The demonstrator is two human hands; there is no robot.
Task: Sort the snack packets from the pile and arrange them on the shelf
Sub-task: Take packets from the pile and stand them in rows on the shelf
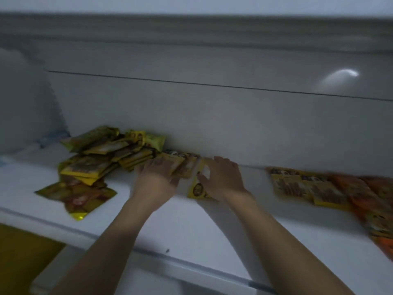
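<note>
Two hands meet at mid-frame on the white shelf (212, 231). Your left hand (156, 177) lies over flat yellow foil snack packets (178, 167) against the grey back wall (212, 124); blur hides whether its fingers curl. Your right hand (222, 180) presses spread, straight fingers on one yellow packet with a round face logo (196, 189). Left of centre sits a loose pile of yellow packets (91, 165), too overlapped to count. At right lie roughly three yellow packets in a row (297, 186), then blurred orange packets (374, 201). No writing is legible.
</note>
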